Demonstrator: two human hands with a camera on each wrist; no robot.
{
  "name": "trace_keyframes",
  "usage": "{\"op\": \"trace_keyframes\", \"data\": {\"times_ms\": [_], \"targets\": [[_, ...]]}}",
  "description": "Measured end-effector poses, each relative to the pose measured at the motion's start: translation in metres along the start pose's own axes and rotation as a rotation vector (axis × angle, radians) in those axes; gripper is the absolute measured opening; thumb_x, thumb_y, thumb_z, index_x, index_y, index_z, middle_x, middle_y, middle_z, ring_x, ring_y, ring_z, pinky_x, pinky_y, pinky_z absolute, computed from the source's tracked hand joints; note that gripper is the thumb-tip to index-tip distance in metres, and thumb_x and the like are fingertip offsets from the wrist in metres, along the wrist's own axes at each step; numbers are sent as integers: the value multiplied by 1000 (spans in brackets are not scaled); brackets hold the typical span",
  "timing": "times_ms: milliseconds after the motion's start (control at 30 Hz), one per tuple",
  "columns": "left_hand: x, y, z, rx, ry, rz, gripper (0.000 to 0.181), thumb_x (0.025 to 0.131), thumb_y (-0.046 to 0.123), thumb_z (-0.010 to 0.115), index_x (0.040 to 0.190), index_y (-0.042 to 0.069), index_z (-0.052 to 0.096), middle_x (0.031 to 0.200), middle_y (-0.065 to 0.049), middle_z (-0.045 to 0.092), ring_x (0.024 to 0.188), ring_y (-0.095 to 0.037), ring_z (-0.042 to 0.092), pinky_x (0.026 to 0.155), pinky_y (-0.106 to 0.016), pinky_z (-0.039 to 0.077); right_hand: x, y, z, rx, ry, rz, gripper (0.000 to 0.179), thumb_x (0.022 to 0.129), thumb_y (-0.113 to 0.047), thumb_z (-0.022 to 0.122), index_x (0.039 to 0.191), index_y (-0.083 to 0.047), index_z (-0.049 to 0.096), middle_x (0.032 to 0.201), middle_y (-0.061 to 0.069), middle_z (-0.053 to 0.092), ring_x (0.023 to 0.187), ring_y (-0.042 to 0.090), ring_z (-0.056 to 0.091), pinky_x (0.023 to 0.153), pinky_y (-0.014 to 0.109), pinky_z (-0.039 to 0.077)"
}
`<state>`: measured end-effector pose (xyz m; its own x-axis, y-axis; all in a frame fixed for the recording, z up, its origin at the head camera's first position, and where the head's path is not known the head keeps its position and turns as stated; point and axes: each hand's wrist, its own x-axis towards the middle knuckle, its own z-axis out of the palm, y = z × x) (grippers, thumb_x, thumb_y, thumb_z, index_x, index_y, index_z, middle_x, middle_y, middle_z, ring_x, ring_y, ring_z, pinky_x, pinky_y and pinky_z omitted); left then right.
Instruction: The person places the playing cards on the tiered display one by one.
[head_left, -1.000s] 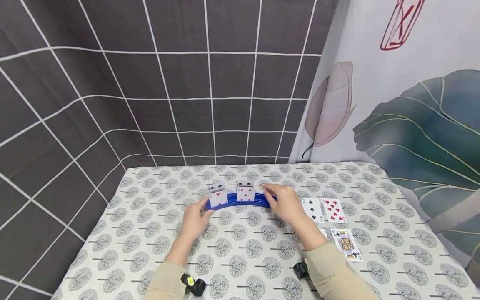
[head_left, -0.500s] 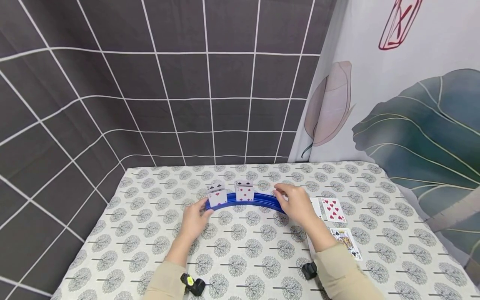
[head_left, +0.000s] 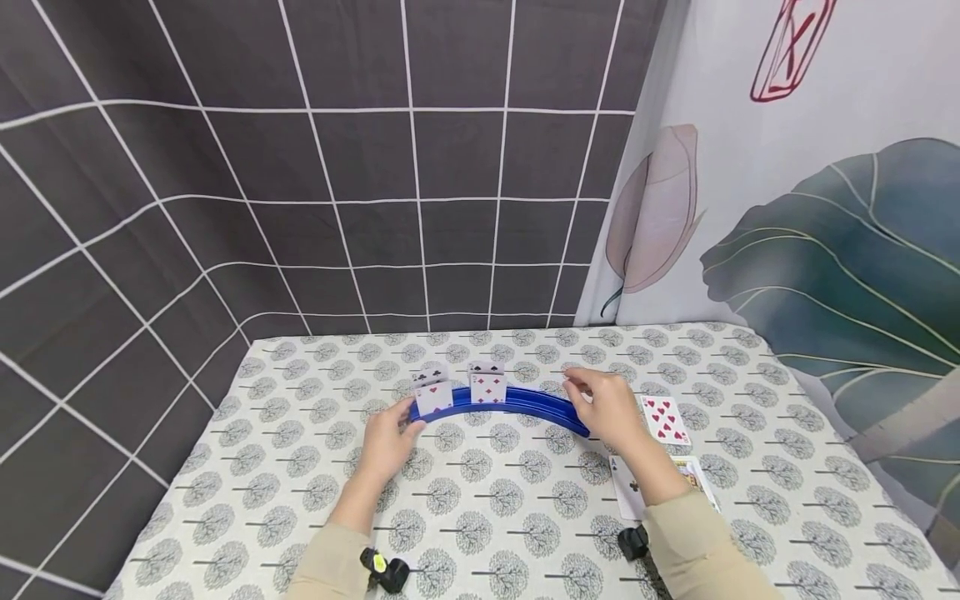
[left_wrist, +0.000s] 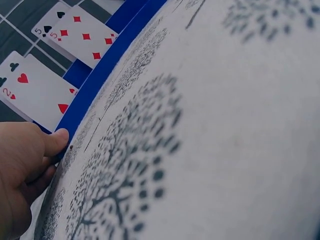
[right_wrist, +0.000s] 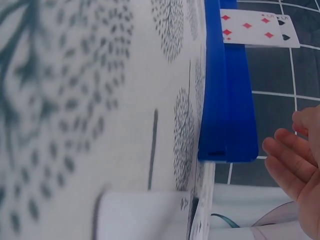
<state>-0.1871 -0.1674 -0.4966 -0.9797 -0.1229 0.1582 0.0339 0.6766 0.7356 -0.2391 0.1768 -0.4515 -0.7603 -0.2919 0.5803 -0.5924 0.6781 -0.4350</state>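
Note:
My left hand pinches the left end of a curved blue playing card holder between thumb and fingers. Near that end stands a two of hearts, with a clubs card behind it. Farther along, a five of diamonds stands before a five of spades. My right hand hovers by the holder's right end; its fingers are loosely extended and hold nothing. In the right wrist view a gap shows between them and the holder.
Right of my right hand a hearts card lies face up on the tree-print tablecloth. Nearer lie a black-suit card and a face card, partly covered by my right forearm. A dark gridded curtain rises behind the table.
My right hand has slid rightward, away from the upright cards, uncovering the holder's right end and now covering one card on the table. My left hand keeps its place.

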Motion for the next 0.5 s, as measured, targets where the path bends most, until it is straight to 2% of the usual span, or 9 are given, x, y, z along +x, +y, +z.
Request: {"op": "trace_keyframes", "data": {"times_ms": [300, 500], "targets": [[2, -2, 0, 1, -2, 13, 56, 91, 12, 75, 140, -4, 54, 126, -25, 66, 116, -40, 65, 106, -53, 49, -3, 8, -12, 2, -37, 68, 19, 92, -4, 72, 109, 4, 72, 94, 18, 76, 80, 32, 74, 75, 46, 64], [1, -1, 0, -2, 0, 15, 55, 91, 12, 75, 139, -4, 55, 126, -25, 66, 116, -40, 65, 105, -53, 50, -6, 14, -18, -13, -18, 63, 18, 91, -2, 71, 108, 5, 72, 92, 17, 76, 79, 31, 73, 73, 45, 64]]}}
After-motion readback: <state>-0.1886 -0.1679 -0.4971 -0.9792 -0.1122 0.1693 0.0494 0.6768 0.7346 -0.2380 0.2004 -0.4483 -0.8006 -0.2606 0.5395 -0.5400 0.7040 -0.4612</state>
